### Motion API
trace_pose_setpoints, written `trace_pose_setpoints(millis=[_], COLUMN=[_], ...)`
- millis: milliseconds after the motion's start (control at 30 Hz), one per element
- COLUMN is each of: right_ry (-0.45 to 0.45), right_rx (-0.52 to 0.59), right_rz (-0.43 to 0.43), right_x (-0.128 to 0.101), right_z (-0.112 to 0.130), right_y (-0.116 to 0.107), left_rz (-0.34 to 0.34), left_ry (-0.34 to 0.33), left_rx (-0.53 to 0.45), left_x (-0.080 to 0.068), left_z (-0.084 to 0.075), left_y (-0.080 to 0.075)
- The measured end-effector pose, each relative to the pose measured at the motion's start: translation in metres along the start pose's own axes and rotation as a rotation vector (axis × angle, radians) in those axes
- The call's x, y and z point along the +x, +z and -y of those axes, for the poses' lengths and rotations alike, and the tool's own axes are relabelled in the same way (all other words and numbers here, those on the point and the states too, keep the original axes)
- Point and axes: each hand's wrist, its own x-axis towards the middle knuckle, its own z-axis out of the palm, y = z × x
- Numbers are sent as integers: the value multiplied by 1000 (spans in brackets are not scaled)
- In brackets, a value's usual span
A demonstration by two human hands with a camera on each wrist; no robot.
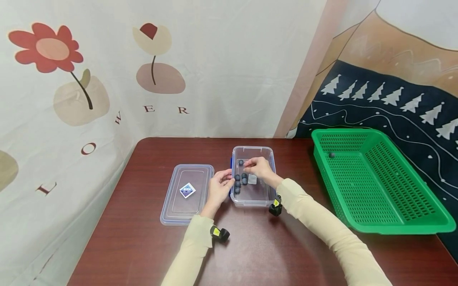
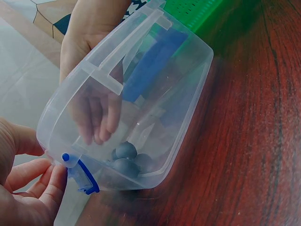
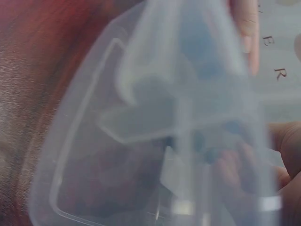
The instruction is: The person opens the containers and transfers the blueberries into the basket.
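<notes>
A clear plastic storage box (image 1: 255, 201) with blue side latches stands uncovered near the table's back edge. Several small dark grey balls (image 1: 237, 184) lie inside, mostly along its left side, near a whitish square (image 1: 252, 179). My left hand (image 1: 219, 190) holds the box's left rim, its fingertips beside a blue latch (image 2: 84, 176) in the left wrist view. Inside the box is my right hand (image 1: 260, 167), fingers pointing down close over the balls. The left wrist view shows its fingers (image 2: 96, 120) through the wall, with no ball visible between them.
Left of the box, the clear lid (image 1: 171, 214) with a blue-and-white label lies flat on the dark red table (image 1: 250, 246). A big green perforated basket (image 1: 358, 186) stands at the right, holding one grey ball (image 1: 331, 155). Printed cloth hangs behind the table.
</notes>
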Motion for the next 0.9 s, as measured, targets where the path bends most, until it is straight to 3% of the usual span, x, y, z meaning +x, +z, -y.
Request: trace_pose_setpoints(millis=[267,533,900], right_ry=[5,53,44], right_rx=[-17,-105,-164], right_rz=[-9,-23,-35], right_x=[-2,-3,1], right_z=[-4,-9,-9], right_y=[9,15,15], left_rz=[2,4,0], left_ry=[-1,-6,-1], left_rx=[-14,-13,3], left_x=[1,0,0], left_z=[0,0,0], left_y=[0,0,0])
